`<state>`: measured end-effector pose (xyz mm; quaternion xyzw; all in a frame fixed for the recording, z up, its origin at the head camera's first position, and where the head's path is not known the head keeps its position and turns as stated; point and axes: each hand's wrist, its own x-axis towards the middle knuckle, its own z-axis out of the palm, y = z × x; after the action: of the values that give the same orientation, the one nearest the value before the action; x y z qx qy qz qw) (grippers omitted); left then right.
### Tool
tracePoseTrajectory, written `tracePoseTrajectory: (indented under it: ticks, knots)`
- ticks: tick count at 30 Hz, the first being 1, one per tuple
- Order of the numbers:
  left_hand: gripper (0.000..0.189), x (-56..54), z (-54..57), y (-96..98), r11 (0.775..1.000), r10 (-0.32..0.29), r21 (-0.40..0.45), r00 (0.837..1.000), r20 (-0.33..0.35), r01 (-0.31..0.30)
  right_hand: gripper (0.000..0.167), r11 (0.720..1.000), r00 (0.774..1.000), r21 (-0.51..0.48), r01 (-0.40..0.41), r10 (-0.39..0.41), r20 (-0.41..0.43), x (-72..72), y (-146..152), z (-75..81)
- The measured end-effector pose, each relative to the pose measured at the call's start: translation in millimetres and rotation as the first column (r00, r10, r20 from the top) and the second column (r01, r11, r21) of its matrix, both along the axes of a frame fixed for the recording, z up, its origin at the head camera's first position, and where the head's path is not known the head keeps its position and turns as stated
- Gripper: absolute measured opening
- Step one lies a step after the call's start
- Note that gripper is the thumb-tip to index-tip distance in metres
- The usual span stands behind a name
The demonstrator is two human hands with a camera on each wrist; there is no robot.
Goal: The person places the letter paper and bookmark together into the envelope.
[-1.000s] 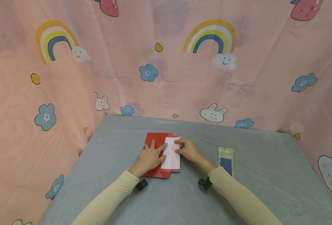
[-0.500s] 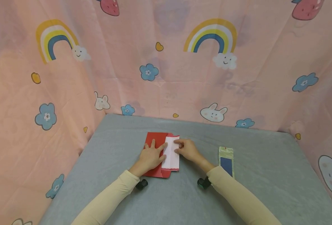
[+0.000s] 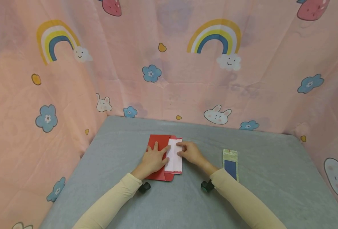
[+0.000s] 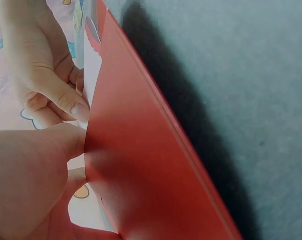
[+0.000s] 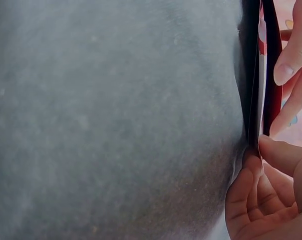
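Note:
A red paper envelope (image 3: 158, 140) lies flat on the cloth. My left hand (image 3: 152, 160) rests on it with spread fingers, the index finger and thumb reaching its right edge. From the envelope's right side sticks out a white folded paper (image 3: 173, 157) with ragged red ends. My right hand (image 3: 191, 152) pinches this paper's right edge; the right wrist view shows the thumb (image 5: 278, 152) above and curled fingers (image 5: 246, 192) beneath. In the left wrist view the red envelope (image 4: 140, 140) fills the middle. How far the paper reaches inside is hidden.
A green card-like piece (image 3: 230, 155) with a dark blue panel lies right of my right hand, partly covered by the sleeve. Grey cloth (image 3: 174, 203) covers the table. A pink patterned curtain (image 3: 169, 95) stands behind and at both sides.
My right hand and the white paper have shifted very slightly left, toward the envelope. My left hand stays where it was on the envelope.

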<state>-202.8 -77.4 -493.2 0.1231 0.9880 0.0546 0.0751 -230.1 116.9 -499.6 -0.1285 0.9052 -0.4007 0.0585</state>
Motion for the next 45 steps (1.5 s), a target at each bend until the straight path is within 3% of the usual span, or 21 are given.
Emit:
tracePoseTrajectory:
  ticks: [21, 34, 45]
  knots:
    - [0.063, 0.4, -0.6, 0.3, 1.000, -0.002, -0.016, 1.000, 0.000, 0.002, 0.039, 1.000, 1.000, 0.027, -0.015, 0.016, -0.021, 0.2, 1, -7.0]
    - [0.065, 0.9, 0.2, 0.8, 1.000, 0.014, -0.008, 1.000, 0.014, -0.014, 0.058, 0.997, 0.999, -0.074, 0.024, -0.026, -0.027, 0.5, 17, -5.5]
    - [0.065, 0.6, 0.5, 1.1, 1.000, 0.014, -0.010, 1.000, 0.017, -0.014, 0.069, 1.000, 1.000, -0.017, -0.006, 0.006, 0.028, 0.8, 27, -7.4]
